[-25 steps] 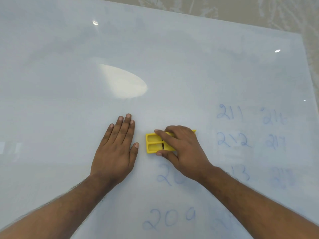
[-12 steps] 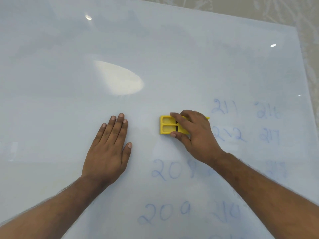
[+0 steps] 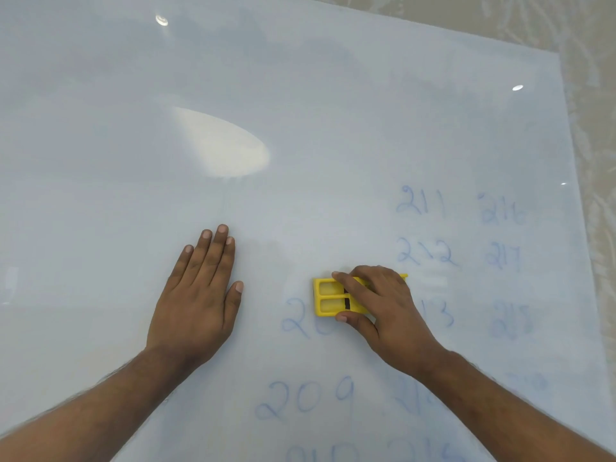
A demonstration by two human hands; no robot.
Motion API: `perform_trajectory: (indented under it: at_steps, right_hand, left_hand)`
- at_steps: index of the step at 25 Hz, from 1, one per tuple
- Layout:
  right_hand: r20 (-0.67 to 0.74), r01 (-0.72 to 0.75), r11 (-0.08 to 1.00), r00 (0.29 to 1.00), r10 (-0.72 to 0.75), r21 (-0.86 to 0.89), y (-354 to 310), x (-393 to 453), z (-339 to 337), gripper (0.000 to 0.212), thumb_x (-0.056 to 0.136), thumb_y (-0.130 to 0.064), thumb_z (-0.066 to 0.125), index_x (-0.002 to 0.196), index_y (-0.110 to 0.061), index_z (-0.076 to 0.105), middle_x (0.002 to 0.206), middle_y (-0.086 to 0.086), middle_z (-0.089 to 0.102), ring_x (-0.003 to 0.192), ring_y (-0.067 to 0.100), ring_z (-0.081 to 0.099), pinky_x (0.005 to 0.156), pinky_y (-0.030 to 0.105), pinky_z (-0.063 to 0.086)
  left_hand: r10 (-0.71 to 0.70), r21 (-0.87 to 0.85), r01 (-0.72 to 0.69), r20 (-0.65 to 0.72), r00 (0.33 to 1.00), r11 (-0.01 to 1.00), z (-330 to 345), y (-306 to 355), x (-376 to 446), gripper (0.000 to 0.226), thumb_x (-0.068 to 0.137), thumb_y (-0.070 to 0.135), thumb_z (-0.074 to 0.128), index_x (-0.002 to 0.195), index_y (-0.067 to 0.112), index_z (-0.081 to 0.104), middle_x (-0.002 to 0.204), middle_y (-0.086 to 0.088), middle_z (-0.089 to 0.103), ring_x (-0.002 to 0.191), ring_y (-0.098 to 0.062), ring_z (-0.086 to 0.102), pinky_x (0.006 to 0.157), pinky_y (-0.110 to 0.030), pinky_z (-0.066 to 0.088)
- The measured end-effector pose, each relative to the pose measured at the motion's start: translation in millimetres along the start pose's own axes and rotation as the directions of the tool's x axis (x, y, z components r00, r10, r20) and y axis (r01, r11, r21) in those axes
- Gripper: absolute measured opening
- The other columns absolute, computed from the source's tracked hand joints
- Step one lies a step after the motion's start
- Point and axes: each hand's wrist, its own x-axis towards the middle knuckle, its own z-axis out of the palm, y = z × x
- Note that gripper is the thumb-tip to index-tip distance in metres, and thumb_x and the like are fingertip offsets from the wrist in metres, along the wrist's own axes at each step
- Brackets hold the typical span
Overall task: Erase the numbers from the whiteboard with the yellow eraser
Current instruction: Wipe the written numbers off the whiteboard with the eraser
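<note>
A large whiteboard (image 3: 300,95) lies flat and fills the view. My right hand (image 3: 383,308) grips the yellow eraser (image 3: 328,296) and presses it on the board, over the right part of a blue number that starts with 20 (image 3: 296,320). My left hand (image 3: 196,295) lies flat on the board to the left, fingers together, holding nothing. Faint blue numbers stand to the right: 211 (image 3: 420,203), 212 (image 3: 426,255), 216 (image 3: 503,211), 217 (image 3: 503,256). Below are 209 (image 3: 305,398) and more smudged numbers, some hidden by my right arm.
The board's right edge (image 3: 573,195) and far edge meet a pale patterned surface (image 3: 593,95). A bright oval light reflection (image 3: 221,145) lies on the upper middle of the board. The board's upper and left areas carry no writing.
My right hand has slid the eraser back down from beside 212 onto the number that starts with 20. My left hand has stayed flat on the board.
</note>
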Motion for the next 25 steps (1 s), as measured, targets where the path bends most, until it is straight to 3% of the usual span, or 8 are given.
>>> perform_trajectory:
  at_steps: [4, 8, 12, 22, 25]
  right_hand:
    - [0.007, 0.055, 0.998, 0.998, -0.055, -0.031, 8, 13, -7, 0.051, 0.097, -0.051, 0.045, 0.138, -0.021, 0.051, 0.119, 0.002, 0.053, 0.109, 0.023, 0.049, 0.102, 0.036, 0.033]
    - [-0.059, -0.018, 1.000, 0.998, 0.017, -0.022, 7, 22, -2, 0.053, 0.097, -0.052, 0.044, 0.139, -0.021, 0.052, 0.120, 0.003, 0.054, 0.112, 0.022, 0.049, 0.107, 0.031, 0.025]
    - [-0.104, -0.068, 0.997, 0.992, 0.071, 0.027, -8, 6, 8, 0.051, 0.096, -0.051, 0.047, 0.138, -0.021, 0.053, 0.119, 0.002, 0.054, 0.111, 0.023, 0.050, 0.104, 0.031, 0.028]
    - [0.091, 0.119, 0.992, 0.989, -0.116, -0.031, -11, -52, 6, 0.048, 0.100, -0.049, 0.047, 0.139, -0.022, 0.051, 0.119, 0.001, 0.055, 0.111, 0.024, 0.052, 0.108, 0.037, 0.032]
    - [0.081, 0.105, 0.991, 0.992, -0.099, -0.078, -2, -43, 0, 0.051, 0.099, -0.051, 0.046, 0.140, -0.021, 0.051, 0.119, 0.003, 0.056, 0.111, 0.025, 0.052, 0.107, 0.040, 0.035]
  left_hand:
    - [0.001, -0.001, -0.001, 0.011, 1.000, 1.000, 0, 1, -10, 0.064, 0.105, 0.034, 0.028, 0.160, 0.003, 0.021, 0.170, -0.010, 0.015, 0.158, -0.025, 0.013, 0.128, -0.041, 0.011]
    - [-0.003, -0.003, 0.003, 0.016, 1.000, 1.000, 0, 3, -14, 0.064, 0.105, 0.034, 0.028, 0.160, 0.003, 0.021, 0.170, -0.010, 0.016, 0.158, -0.025, 0.014, 0.128, -0.042, 0.011]
    - [-0.011, -0.012, 0.011, 0.021, 1.000, 1.000, 0, 4, -19, 0.064, 0.105, 0.035, 0.028, 0.160, 0.003, 0.020, 0.170, -0.010, 0.016, 0.158, -0.025, 0.013, 0.128, -0.043, 0.012]
    - [0.001, -0.019, 0.000, 0.043, 0.999, 1.000, 0, 6, -39, 0.064, 0.104, 0.035, 0.029, 0.160, 0.003, 0.020, 0.171, -0.010, 0.015, 0.158, -0.026, 0.014, 0.128, -0.045, 0.014]
    - [0.001, -0.013, 0.000, 0.051, 0.999, 1.000, 0, 7, -45, 0.065, 0.104, 0.035, 0.028, 0.160, 0.003, 0.019, 0.171, -0.010, 0.014, 0.158, -0.026, 0.013, 0.128, -0.045, 0.013]
